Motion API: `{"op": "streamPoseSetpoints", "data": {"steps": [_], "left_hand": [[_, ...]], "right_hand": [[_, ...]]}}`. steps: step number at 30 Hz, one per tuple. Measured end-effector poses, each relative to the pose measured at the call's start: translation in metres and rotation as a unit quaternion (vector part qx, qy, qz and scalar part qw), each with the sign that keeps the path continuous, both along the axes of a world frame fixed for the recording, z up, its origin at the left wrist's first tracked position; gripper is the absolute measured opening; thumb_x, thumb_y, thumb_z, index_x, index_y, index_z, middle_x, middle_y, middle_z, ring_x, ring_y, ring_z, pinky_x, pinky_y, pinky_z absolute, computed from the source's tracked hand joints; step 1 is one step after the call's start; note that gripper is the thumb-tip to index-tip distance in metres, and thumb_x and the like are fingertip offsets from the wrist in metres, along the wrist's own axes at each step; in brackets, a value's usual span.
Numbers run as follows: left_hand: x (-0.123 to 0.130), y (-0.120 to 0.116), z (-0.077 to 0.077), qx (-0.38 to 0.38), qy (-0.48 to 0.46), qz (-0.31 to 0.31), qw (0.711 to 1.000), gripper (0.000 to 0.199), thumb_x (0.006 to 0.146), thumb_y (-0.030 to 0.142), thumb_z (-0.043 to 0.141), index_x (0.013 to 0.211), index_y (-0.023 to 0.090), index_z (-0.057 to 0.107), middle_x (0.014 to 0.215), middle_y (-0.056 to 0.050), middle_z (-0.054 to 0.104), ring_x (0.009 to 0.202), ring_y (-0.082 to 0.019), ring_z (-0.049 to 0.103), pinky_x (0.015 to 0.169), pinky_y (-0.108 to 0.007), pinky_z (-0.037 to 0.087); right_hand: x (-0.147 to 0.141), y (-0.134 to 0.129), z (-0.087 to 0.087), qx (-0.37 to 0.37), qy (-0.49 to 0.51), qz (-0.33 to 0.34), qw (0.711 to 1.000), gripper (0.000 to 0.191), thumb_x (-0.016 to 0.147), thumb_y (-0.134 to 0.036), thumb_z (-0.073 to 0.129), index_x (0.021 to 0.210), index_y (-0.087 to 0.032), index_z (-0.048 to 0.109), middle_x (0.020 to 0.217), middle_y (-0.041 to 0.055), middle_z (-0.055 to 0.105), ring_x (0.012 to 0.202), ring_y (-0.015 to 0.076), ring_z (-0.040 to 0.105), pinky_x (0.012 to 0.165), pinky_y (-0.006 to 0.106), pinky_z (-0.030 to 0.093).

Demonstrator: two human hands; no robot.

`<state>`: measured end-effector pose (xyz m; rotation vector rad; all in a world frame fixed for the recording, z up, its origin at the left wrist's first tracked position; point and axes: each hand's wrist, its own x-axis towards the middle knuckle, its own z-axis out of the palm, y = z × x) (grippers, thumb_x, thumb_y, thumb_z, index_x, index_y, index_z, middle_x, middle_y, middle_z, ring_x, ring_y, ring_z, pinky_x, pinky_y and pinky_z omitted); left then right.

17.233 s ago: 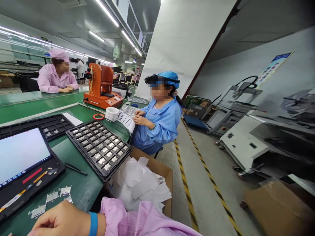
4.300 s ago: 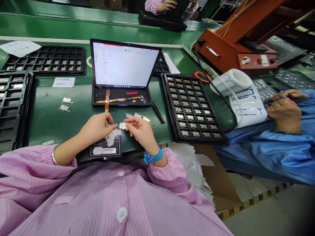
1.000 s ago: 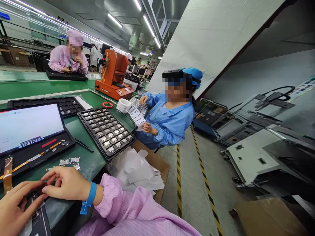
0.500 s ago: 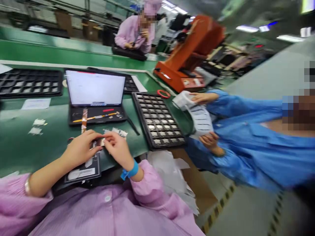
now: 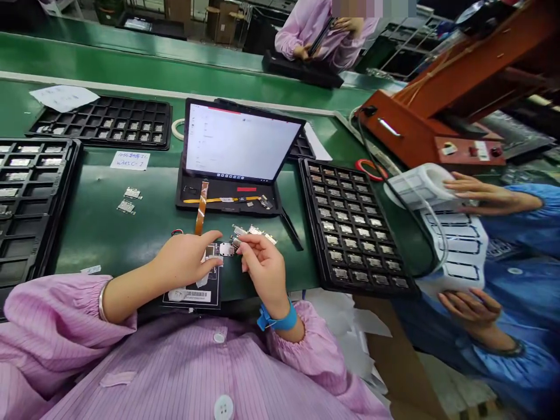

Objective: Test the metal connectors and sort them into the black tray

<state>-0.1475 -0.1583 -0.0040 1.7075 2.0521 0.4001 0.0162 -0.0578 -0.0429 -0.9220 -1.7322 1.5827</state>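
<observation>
My left hand (image 5: 188, 259) rests over a black panel (image 5: 214, 294) with a barcode label, thumb and forefinger spread apart. Between them lies the panel's small circuit section, with a silver module (image 5: 226, 249) at its right end. My right hand (image 5: 265, 269) pinches a small silver circuit board (image 5: 236, 241) at its fingertips, close to that module; the other fingers are curled. Just behind the right hand is a small pile of similar silver boards (image 5: 254, 230). A copper-coloured flex cable (image 5: 202, 207) runs from near my left hand up to the open laptop-like device (image 5: 240, 143), whose screen is lit.
Compartment trays of silver boards stand at right (image 5: 359, 230), left (image 5: 35, 204) and back left (image 5: 131, 125). Two loose boards (image 5: 126, 207) lie near a handwritten note (image 5: 130, 160). Black tweezers (image 5: 291, 229) lie right. A co-worker's hands (image 5: 490, 192) hold a label roll (image 5: 420, 181) beside an orange machine (image 5: 437, 131).
The camera view has swung, so the bench appears shifted right and more of the left trays shows. My hands were close together; the right hand is now a little apart from the left.
</observation>
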Motion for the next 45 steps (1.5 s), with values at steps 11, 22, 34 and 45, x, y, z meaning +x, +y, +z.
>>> {"op": "streamPoseSetpoints", "data": {"steps": [11, 22, 34, 45], "left_hand": [[-0.006, 0.001, 0.001, -0.015, 0.002, -0.023, 1.000, 0.055, 0.087, 0.043, 0.062, 0.134, 0.018, 0.050, 0.070, 0.001, 0.067, 0.064, -0.019, 0.063, 0.060, -0.029, 0.036], [-0.007, 0.002, 0.005, -0.034, -0.006, -0.024, 0.999, 0.055, 0.085, 0.039, 0.063, 0.135, 0.018, 0.049, 0.073, 0.001, 0.068, 0.068, -0.020, 0.064, 0.062, -0.030, 0.038], [-0.008, 0.003, 0.003, -0.026, -0.002, -0.021, 0.999, 0.055, 0.084, 0.042, 0.065, 0.133, 0.019, 0.051, 0.071, 0.001, 0.067, 0.066, -0.020, 0.063, 0.057, -0.028, 0.033], [-0.003, 0.003, 0.000, 0.052, -0.294, 0.053, 0.953, 0.019, 0.085, 0.035, 0.062, 0.089, 0.018, 0.069, 0.076, 0.001, 0.068, 0.048, -0.009, 0.046, 0.047, -0.024, 0.033]], "right_hand": [[0.019, -0.010, 0.034, -0.327, -0.007, 0.193, 0.925, 0.045, 0.081, -0.038, 0.062, 0.122, -0.017, 0.058, 0.072, 0.0004, 0.062, 0.040, 0.0046, 0.043, 0.030, 0.017, 0.020], [0.016, -0.002, 0.023, -0.397, 0.082, 0.241, 0.882, 0.039, 0.084, -0.033, 0.059, 0.118, -0.014, 0.064, 0.071, 0.0005, 0.061, 0.037, 0.0019, 0.035, 0.028, 0.017, 0.014], [-0.002, -0.001, 0.016, 0.387, -0.183, 0.114, 0.897, 0.023, 0.083, -0.020, 0.063, 0.105, -0.018, 0.069, 0.124, 0.0152, 0.058, 0.117, 0.0315, 0.053, 0.097, 0.052, 0.046], [0.005, -0.007, 0.011, 0.462, -0.080, 0.060, 0.881, 0.024, 0.088, -0.020, 0.063, 0.112, -0.021, 0.063, 0.122, 0.0111, 0.065, 0.116, 0.0264, 0.059, 0.097, 0.045, 0.046]]}}
